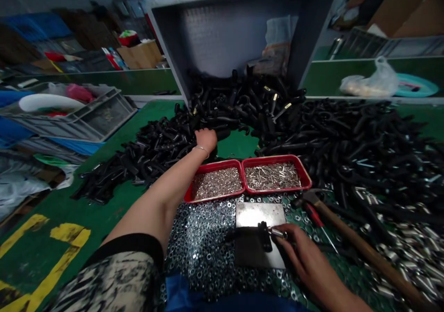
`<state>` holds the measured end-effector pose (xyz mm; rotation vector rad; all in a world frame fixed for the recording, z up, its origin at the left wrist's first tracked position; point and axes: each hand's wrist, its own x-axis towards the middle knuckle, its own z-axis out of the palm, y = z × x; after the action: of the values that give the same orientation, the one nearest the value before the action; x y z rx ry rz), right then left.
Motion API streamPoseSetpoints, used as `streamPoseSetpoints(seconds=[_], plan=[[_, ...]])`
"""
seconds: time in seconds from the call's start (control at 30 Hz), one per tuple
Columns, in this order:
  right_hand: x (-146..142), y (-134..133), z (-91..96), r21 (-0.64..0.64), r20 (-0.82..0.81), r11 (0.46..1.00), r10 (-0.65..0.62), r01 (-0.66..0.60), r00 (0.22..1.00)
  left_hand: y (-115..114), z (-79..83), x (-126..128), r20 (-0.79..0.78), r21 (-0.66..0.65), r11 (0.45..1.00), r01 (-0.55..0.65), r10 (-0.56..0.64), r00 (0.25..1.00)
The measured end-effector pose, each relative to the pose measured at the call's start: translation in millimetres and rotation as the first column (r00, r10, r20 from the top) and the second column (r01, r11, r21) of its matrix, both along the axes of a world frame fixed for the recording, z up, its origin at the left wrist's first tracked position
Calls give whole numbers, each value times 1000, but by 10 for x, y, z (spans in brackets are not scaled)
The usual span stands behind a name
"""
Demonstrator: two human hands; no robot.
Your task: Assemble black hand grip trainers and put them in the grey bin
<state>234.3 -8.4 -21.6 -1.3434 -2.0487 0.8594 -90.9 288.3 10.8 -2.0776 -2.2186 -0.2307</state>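
Observation:
My left hand (206, 139) reaches far forward into a big heap of black curved plastic parts (277, 117) on the green table; its fingers are buried among the parts, so what they grip is hidden. My right hand (301, 252) rests near me on a small steel plate (258, 215), fingers pinched round a small black part with a shiny metal piece (272, 232). Two red trays (243, 164) of small silver pieces sit between the hands. Loose silver nuts (201, 238) lie spread round the plate.
A hammer with a wooden handle (360, 247) and a red-handled tool (314, 214) lie right of the plate. A tipped grey bin (239, 29) stands behind the heap. Grey crates (79, 113) sit at the left. A plastic bag (371, 83) lies at the far right.

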Motion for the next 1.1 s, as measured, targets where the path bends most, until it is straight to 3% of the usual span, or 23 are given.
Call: streamPoseSetpoints(seconds=[0.13, 0.23, 0.3, 0.4, 0.53, 0.6, 0.67, 0.7, 0.73, 0.87, 0.93, 1.03, 1.1], plan=[[-37, -83, 119, -215, -279, 971, -168, 109, 946, -304, 193, -204, 63, 175, 983, 63, -75, 995], [-114, -107, 205, -368, -519, 925, -289, 94, 805, -757, 431, -279, 163, 334, 912, 238, -305, 938], [-145, -106, 263, -427, -605, 896, -383, 122, 698, -1148, 579, -214, 205, 347, 868, 356, -441, 874], [-134, -103, 343, -469, -664, 869, -463, 154, 587, -1765, 680, 62, 267, 177, 806, 564, -591, 761], [-74, -168, 414, -584, -669, 808, -534, 79, 517, -2349, 541, 582, 377, -149, 546, 825, -740, 558], [-31, -253, 431, -641, -644, 766, -564, 38, 517, -2498, 423, 800, 403, -225, 438, 870, -771, 492], [39, -376, 432, -680, -625, 733, -590, 13, 511, -2605, 308, 942, 430, -212, 378, 901, -792, 433], [84, -446, 424, -695, -620, 719, -606, 8, 499, -2658, 250, 981, 444, -174, 391, 904, -788, 426], [133, -517, 410, -709, -616, 705, -623, 4, 482, -2714, 189, 1004, 456, -126, 440, 889, -770, 446], [277, -721, 314, -751, -615, 659, -675, -43, 407, -2972, -92, 1029, 453, -29, 767, 640, -561, 693], [268, -727, 270, -755, -616, 654, -678, -53, 403, -3078, -201, 1062, 454, -44, 811, 583, -504, 735], [156, -622, 258, -741, -604, 671, -653, -19, 457, -3151, -211, 1129, 623, -47, 835, 549, -405, 669], [58, -513, 282, -718, -592, 696, -617, 10, 518, -3149, -117, 1153, 834, -57, 866, 497, -232, 501]])
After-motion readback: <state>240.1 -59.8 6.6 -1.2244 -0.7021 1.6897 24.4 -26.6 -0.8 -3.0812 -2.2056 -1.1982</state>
